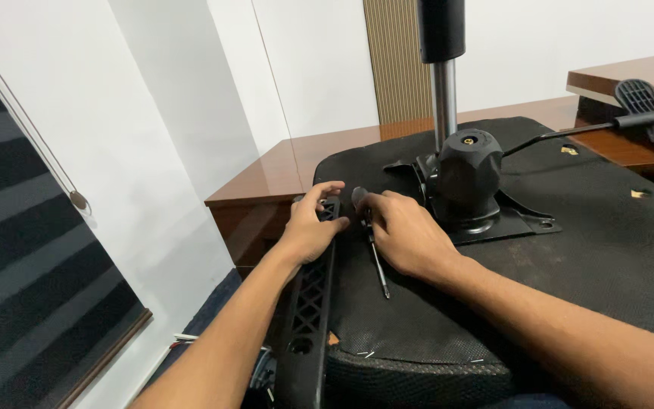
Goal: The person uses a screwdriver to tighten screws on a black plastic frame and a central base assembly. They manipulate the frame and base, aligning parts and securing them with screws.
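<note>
Nearest: black plastic armrest bracket [308, 303], open lattice moulding, lying along the left edge of the upturned chair seat [607, 250]. The seat underside is black woven fabric, coarse, with a few staples and loose threads at the near hem.

Left hand [310, 227]: fingers curled over the top end of the bracket, thumb and forefinger pressed toward a point at its upper corner. A small fastener may be pinched there; too small to tell.

Right hand [406, 236]: flat on the fabric, fingertips closed around the rounded handle of a screwdriver [372, 246], thin steel shank pointing back toward the person.

Risks, as judged: the bracket overhangs the seat edge and could slide off if the left hand lets go; the shank could roll on the fabric; a loose screw would vanish easily against black weave.

Further: tilt mechanism [469, 182], black plate and rounded knob, chrome gas column [445, 102] rising, lever with ribbed paddle [639, 98]. Beyond, the glossy brown wooden bench [266, 174] carrying the seat.
</note>
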